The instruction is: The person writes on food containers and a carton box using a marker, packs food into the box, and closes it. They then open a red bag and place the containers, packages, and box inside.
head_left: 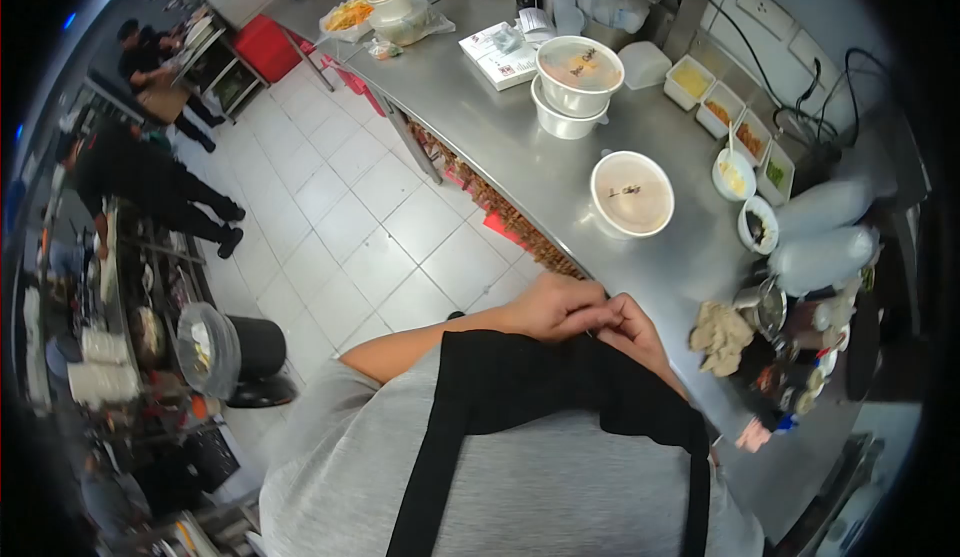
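The left hand [560, 307] and right hand [637, 335] met at the centre of the frame, fingers curled inward above the black apron [530, 382]; whether they pinched anything between them could not be told. Nearest beyond them, right of centre, a pale lidded bowl [632, 194] stood upright on the metal bench [690, 277], apart from two stacked bowls [568, 122] higher up. It looked light in itself, though weightier if filled, with smooth, perhaps slippery sides that might give when squeezed. The soundest hold seemed low around both sides, level, without pressing the thin-looking lid [645, 215].
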Demonstrator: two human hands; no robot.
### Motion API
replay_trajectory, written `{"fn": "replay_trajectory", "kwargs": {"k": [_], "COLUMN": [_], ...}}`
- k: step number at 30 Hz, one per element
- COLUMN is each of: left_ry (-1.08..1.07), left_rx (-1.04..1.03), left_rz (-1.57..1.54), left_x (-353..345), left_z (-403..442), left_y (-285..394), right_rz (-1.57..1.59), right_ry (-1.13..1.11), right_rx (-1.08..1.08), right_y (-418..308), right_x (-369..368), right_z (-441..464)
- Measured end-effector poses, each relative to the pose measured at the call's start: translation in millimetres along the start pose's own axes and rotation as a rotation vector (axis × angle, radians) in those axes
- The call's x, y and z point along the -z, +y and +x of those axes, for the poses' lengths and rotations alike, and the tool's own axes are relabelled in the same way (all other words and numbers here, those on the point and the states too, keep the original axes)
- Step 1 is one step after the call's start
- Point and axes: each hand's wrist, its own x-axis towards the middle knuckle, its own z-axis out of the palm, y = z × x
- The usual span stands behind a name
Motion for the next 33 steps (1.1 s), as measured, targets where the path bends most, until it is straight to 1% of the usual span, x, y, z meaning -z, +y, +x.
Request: {"fn": "replay_trajectory", "kwargs": {"k": [1,2,5,6,9,10,12,13,14,15,16,17,18,19,20,21,23,24,25,27,28,29,31,33], "left_ry": [-0.01,-0.011,-0.032,-0.084,-0.061,-0.093,-0.147,-0.173,-0.196,-0.22,-0.19,-0.291,-0.354,-0.502,-0.644,-0.758,-0.761,-0.652,-0.648,-0.655,-0.663,-0.642,-0.602,-0.324], "left_rx": [0.033,0.074,0.126,0.178,0.133,0.072,-0.05,-0.06,-0.073,-0.091,-0.208,-0.322,-0.381,-0.419,-0.451,-0.459,-0.539,-0.607,-0.622,-0.635,-0.639,-0.649,-0.671,-0.71], "left_rz": [0.024,0.059,0.122,0.061,-0.246,-0.249,-0.243,-0.213,-0.182,-0.144,-0.076,-0.076,-0.154,-0.435,-0.717,-0.88,-1.0,-0.956,-0.922,-0.858,-0.829,-0.816,-0.802,-0.84], "left_x": [15.1,33.4,76.6,92.5,122.2,131.6,154.9,162.5,168.2,175.1,181.7,198.4,217.0,240.9,264.1,281.6,303.4,310.6,318.4,335.7,344.1,351.9,365.6,360.7], "left_z": [-11.4,-21.7,-45.6,-50.2,-53.0,-47.9,-32.7,-30.4,-26.1,-18.3,-8.4,4.6,15.3,23.3,29.8,34.0,32.2,31.1,33.8,39.6,42.5,44.6,46.5,42.7], "left_y": [-5.9,-10.1,-17.7,-20.0,-35.4,-36.9,-36.5,-37.5,-39.1,-40.1,-32.2,-20.9,-7.2,6.9,20.3,35.1,48.3,47.7,44.0,37.0,33.0,28.0,17.5,12.7], "right_rz": [-0.003,0.02,0.039,0.041,-0.062,-0.013,-0.035,-0.045,-0.081,-0.24,-0.397,-0.48,-0.359,-0.428,-0.452,-0.478,-0.737,-0.873,-1.007,-1.469,-1.546,-1.623,-1.498,-1.211], "right_ry": [-0.006,-0.011,0.02,0.068,0.199,0.248,0.318,0.348,0.376,0.445,0.513,0.877,1.021,1.23,1.315,1.393,1.523,1.561,1.596,1.746,1.747,1.75,1.672,1.362], "right_rx": [-0.08,-0.11,-0.009,0.014,0.184,0.234,0.216,0.203,0.254,0.361,0.468,0.476,0.635,0.592,0.559,0.524,0.375,0.352,0.331,0.436,0.506,0.575,0.737,1.05], "right_y": [-3.5,-7.7,28.4,32.4,46.4,50.2,50.7,50.2,47.9,42.6,38.3,43.0,23.1,12.3,10.4,14.5,51.5,64.0,69.1,40.2,15.2,-16.5,-76.0,-103.0], "right_x": [-14.9,-27.5,-55.6,-70.4,-108.3,-118.8,-129.1,-132.5,-133.3,-128.5,-117.8,-98.4,-80.1,-42.7,-5.5,35.5,137.2,174.7,199.1,211.6,201.9,171.4,90.6,47.5], "right_z": [4.2,8.0,28.7,40.0,75.5,85.3,97.0,102.2,109.1,110.4,107.9,105.7,108.2,102.9,95.5,87.8,55.1,42.0,38.5,53.3,73.4,103.0,182.8,255.1]}}
